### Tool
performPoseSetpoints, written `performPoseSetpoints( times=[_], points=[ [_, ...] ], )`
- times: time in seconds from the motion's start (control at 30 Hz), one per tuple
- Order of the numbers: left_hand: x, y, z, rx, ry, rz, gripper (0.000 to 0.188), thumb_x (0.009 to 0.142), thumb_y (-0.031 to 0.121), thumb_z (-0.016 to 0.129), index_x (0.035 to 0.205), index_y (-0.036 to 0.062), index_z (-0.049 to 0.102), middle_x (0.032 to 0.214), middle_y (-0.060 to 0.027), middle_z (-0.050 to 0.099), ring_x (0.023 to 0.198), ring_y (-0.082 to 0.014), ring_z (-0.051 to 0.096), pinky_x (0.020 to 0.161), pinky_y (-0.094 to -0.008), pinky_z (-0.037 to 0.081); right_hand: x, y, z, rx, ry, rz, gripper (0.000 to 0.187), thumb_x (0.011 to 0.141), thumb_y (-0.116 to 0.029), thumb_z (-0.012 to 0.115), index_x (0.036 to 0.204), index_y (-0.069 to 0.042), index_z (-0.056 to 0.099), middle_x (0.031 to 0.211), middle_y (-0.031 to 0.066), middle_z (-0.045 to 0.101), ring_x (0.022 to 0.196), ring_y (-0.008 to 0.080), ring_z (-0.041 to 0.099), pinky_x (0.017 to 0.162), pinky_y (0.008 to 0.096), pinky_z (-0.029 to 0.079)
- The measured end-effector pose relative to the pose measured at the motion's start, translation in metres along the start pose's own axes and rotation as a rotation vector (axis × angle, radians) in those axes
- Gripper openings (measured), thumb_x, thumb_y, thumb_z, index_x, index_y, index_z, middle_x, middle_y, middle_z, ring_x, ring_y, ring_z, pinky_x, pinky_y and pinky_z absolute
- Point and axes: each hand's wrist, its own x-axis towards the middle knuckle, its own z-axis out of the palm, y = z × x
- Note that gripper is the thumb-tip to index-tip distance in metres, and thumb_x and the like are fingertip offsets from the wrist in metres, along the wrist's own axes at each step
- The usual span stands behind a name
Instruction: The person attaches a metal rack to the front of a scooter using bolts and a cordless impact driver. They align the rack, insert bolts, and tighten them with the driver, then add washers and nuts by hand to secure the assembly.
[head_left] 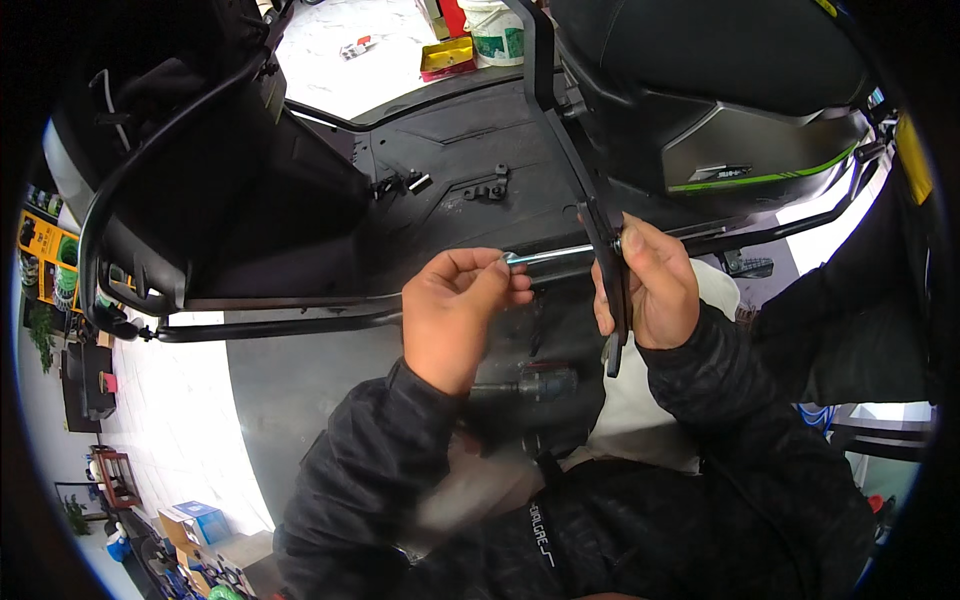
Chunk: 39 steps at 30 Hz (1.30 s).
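My left hand (455,310) pinches one end of a long silver bolt (560,256) between thumb and fingertips. The bolt lies roughly level and its other end meets a flat black metal bar (590,190), which slants down from the top of the view. Closed around that bar is my right hand (655,285), with the thumb on a small round metal piece (617,244) at the bar's right side. Whether that piece is the bolt's tip or a nut cannot be made out. Behind both hands is a scooter's black floorboard (440,215).
Small black clamps (487,188) and loose dark parts (400,184) lie on the floorboard. A black tubular guard rail (280,329) runs along the scooter's near side. The seat (740,60) rises at right. Beyond stand a red-yellow tray (447,60) and a white bucket (495,30).
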Motion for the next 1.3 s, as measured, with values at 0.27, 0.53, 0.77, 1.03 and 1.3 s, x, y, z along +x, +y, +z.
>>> performPoseSetpoints(
  times=[0.27,0.53,0.77,1.03,1.3],
  points=[
    [0.011,-0.006,0.018,-0.046,0.019,-0.116,0.018,0.102,0.003,0.066,0.116,-0.0087,0.063,0.106,-0.0201,0.075,0.092,-0.0241,0.076,0.087,-0.0349,0.065,0.001,-0.003,-0.008,-0.023,0.042,-0.025,0.061,0.112,-0.041,0.052,0.145,0.010,0.049,0.083,0.0122,0.065,0.054,0.0200,0.065,0.051,0.0306,0.056],
    [0.021,-0.010,0.026,-0.044,0.002,-0.106,0.022,0.103,0.003,0.065,0.121,-0.0091,0.063,0.105,-0.0177,0.075,0.091,-0.0224,0.075,0.086,-0.0339,0.065,-0.001,-0.006,-0.005,-0.183,-0.038,-0.073,0.059,0.112,-0.035,0.057,0.148,0.011,0.051,0.095,0.0089,0.071,0.065,0.0114,0.067,0.061,0.0242,0.056],
    [-0.009,0.000,0.043,0.038,-0.219,0.041,0.034,0.105,-0.001,0.060,0.137,-0.0117,0.061,0.110,-0.0142,0.076,0.096,-0.0169,0.073,0.091,-0.0309,0.059,-0.002,-0.003,-0.006,-0.176,-0.065,-0.083,0.066,0.109,-0.046,0.060,0.143,0.010,0.054,0.107,0.0136,0.072,0.073,0.0133,0.070,0.060,0.0244,0.057],
    [-0.032,0.014,0.040,0.338,-0.450,0.196,0.054,0.104,-0.001,0.059,0.157,0.0007,0.050,0.109,-0.0064,0.061,0.091,-0.0112,0.057,0.082,-0.0260,0.048,-0.006,0.005,-0.021,0.019,-0.060,-0.135,0.069,0.110,-0.050,0.053,0.144,0.009,0.048,0.075,0.0137,0.064,0.048,0.0210,0.062,0.045,0.0286,0.052],
    [-0.032,0.031,0.038,0.314,-0.559,0.091,0.064,0.104,0.005,0.057,0.164,0.0043,0.034,0.090,-0.0106,0.070,0.072,-0.0189,0.066,0.069,-0.0322,0.052,-0.006,0.010,-0.020,0.396,-0.066,-0.064,0.060,0.115,-0.042,0.040,0.147,0.008,0.041,0.071,0.0124,0.061,0.039,0.0233,0.055,0.042,0.0296,0.046]
  ],
)
